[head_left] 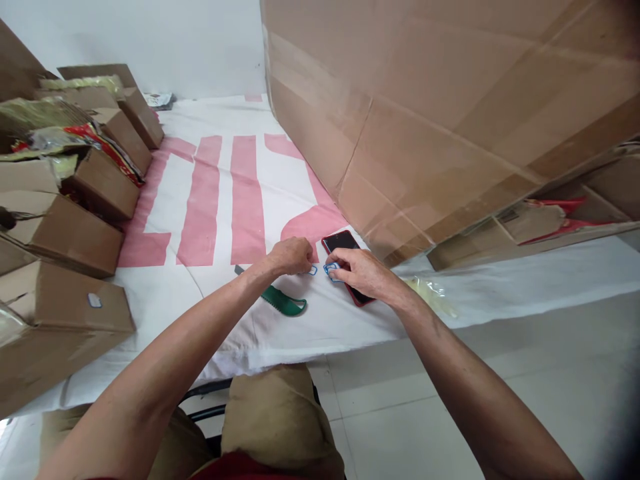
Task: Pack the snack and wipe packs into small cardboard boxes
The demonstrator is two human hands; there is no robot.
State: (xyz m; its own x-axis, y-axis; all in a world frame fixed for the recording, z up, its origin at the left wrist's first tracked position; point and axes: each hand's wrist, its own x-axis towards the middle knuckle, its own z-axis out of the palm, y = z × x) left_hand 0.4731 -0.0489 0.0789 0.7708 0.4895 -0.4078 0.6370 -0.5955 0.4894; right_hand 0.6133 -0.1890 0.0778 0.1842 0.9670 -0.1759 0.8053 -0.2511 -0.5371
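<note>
My left hand (291,255) is closed in a pinch on a small blue clip (313,270) lying on the white and pink printed sheet (220,200). My right hand (360,272) is closed on a second small blue clip (331,269) and rests over a red phone (342,241) with a dark screen. The two hands are a few centimetres apart. A green tool with a toothed edge (280,301) lies just below my left wrist.
A very large cardboard box (440,107) fills the upper right. Several small cardboard boxes (65,233) with packets (75,137) line the left side. A flattened box (530,227) and a clear plastic bag (433,293) lie at right. Tiled floor (450,400) is in front.
</note>
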